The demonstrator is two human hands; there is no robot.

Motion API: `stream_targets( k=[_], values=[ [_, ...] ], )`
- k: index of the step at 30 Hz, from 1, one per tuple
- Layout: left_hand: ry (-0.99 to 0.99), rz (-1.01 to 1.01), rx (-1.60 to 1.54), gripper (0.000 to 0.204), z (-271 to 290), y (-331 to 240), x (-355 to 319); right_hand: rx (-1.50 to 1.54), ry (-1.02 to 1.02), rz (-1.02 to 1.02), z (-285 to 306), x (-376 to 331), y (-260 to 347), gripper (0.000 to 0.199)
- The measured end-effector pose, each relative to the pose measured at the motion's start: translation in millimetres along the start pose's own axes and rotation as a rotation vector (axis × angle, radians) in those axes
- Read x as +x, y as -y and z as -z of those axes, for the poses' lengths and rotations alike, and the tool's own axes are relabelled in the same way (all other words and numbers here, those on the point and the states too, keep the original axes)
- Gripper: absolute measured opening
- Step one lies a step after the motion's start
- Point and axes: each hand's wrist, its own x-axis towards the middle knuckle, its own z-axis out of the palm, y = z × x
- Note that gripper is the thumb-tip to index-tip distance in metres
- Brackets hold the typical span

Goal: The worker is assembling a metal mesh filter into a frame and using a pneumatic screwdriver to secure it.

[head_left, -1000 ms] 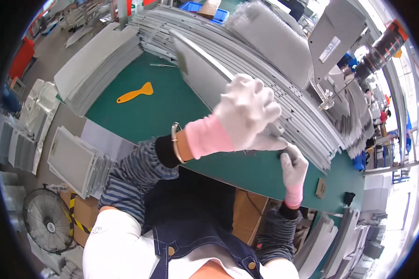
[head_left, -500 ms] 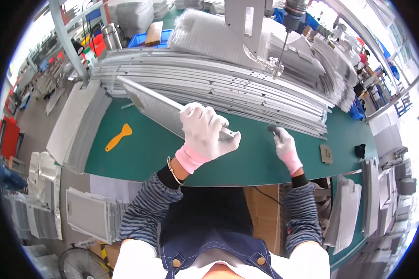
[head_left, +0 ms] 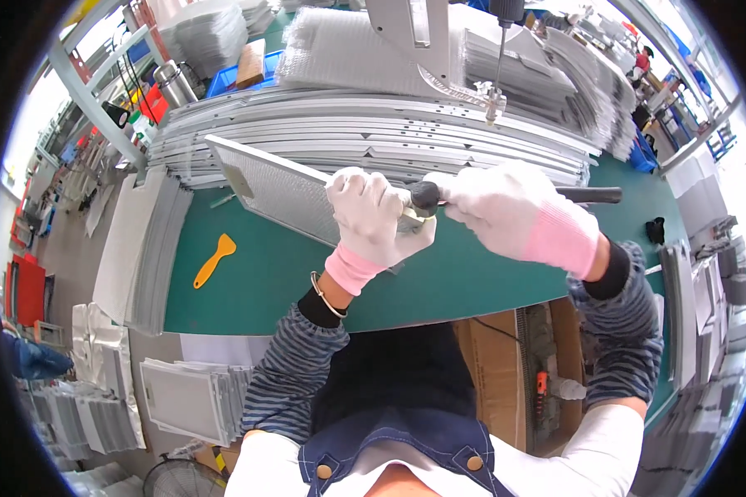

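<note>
My left hand (head_left: 371, 215) is closed around the near right end of a framed grey mesh panel (head_left: 282, 186), which tilts up toward the far left over the green table. Closed on the handle of a black mallet is my right hand (head_left: 514, 211). The mallet's rounded black head (head_left: 425, 197) is at the panel's end, right beside my left fingers; whether it touches the panel, I cannot tell. Its dark handle (head_left: 593, 195) sticks out to the right behind my right hand. Both hands wear white gloves with pink cuffs.
A yellow scraper (head_left: 214, 261) lies on the green table (head_left: 307, 294) at left. Long grey metal strips (head_left: 307, 124) are piled behind my hands, below a drill bit (head_left: 501, 62). Stacked panels (head_left: 137, 257) stand at the table's left edge. A small black object (head_left: 655, 229) lies at right.
My right hand has come up and left, bringing the mallet's head to the panel's end. My left hand still grips the panel. The whole view has shifted slightly.
</note>
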Motion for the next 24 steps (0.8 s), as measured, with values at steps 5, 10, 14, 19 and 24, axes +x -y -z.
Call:
stream_targets(
  k=[5, 10, 14, 19, 24],
  values=[
    [-0.009, -0.023, -0.009, 0.034, 5.9, 4.5, -0.1, 0.079, -0.196, -0.143, 34.0, 5.5, 23.7, 0.018],
    [-0.024, 0.002, -0.025, 0.032, 0.6, 0.2, -0.6, 0.163, -0.244, -0.009, 1.3, -6.3, 19.4, 0.018],
    [-0.017, -0.006, -0.009, 0.032, -0.6, 2.6, -0.5, 0.022, 0.056, -0.184, -5.6, -13.2, 28.0, 0.023],
    [0.003, -0.001, -0.019, 0.034, 5.4, 9.6, -7.3, 0.510, -0.098, -0.460, -42.6, -55.4, 25.6, 0.026],
    [-0.018, 0.007, -0.047, 0.035, 4.8, -4.8, 1.2, 0.353, -0.202, -0.690, -169.5, -154.4, -28.1, 0.019]
  ],
)
